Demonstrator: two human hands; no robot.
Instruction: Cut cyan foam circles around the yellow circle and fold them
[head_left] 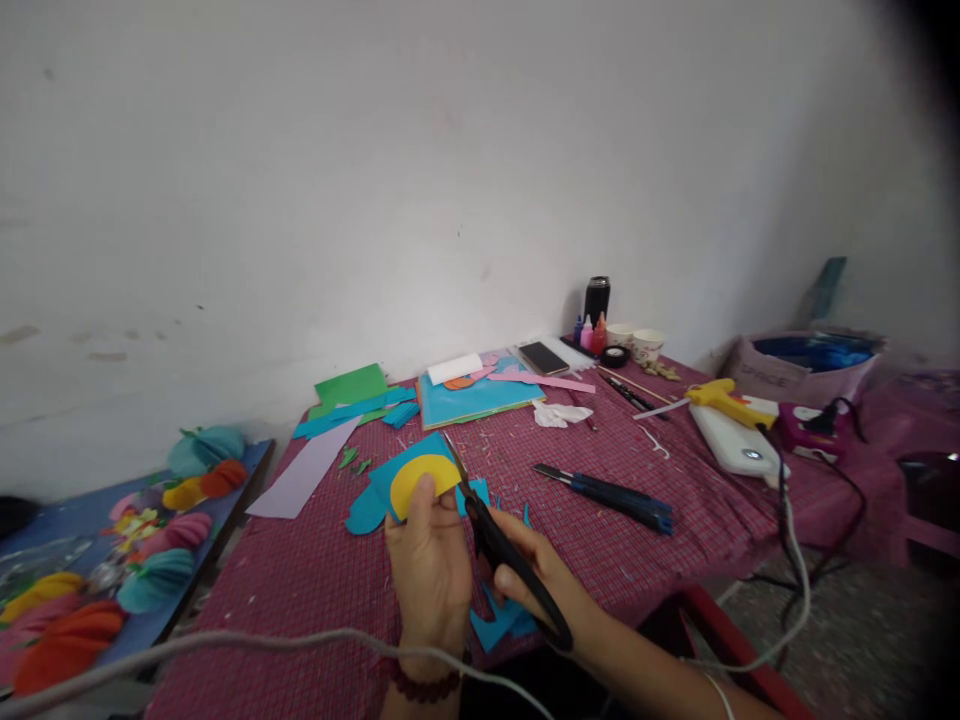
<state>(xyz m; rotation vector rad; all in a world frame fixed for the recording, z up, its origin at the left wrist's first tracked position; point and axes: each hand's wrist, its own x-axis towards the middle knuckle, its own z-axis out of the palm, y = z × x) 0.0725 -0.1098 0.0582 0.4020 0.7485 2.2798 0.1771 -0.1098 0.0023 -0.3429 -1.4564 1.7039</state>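
- One pale cord [345, 633] is running across the front, passing before the left wrist, which is wearing a dark red bracelet [424, 688].
- Left hand [430, 570] is gripping a yellow disc [411, 482] and the blue sheet [429, 447] behind it, thumb pressing on the yellow face.
- Right hand [561, 582] is gripping the black scissors [501, 548], fingers wrapping the handles; the blades are pointing away, lying along the right side of the disc. Whether they are biting into paper, I am failing to tell.
- Disc and sheet are hanging above the near half of the table, between me and the wall.
- Blue scraps [495, 632] are lying below the scissors, on the checked cloth [300, 600].
- Off to the left, paper ornaments [71, 645] are resting on a blue board [255, 463].
- Right of the hands, a cutter [611, 497] is lying flat.
- Farther back, lilac paper [304, 475], green card [352, 386] and a crumpled tissue [561, 414] are spreading out.
- Over on the right, a yellow glue gun [727, 402] is resting on a white case [739, 448].
- Near the wall, a phone [544, 358] is lying flat, while small bottles [599, 336], cups [648, 346] and a black flask [597, 300] are standing together.
- Beyond the table's right side, a basket [757, 375] is holding something blue.
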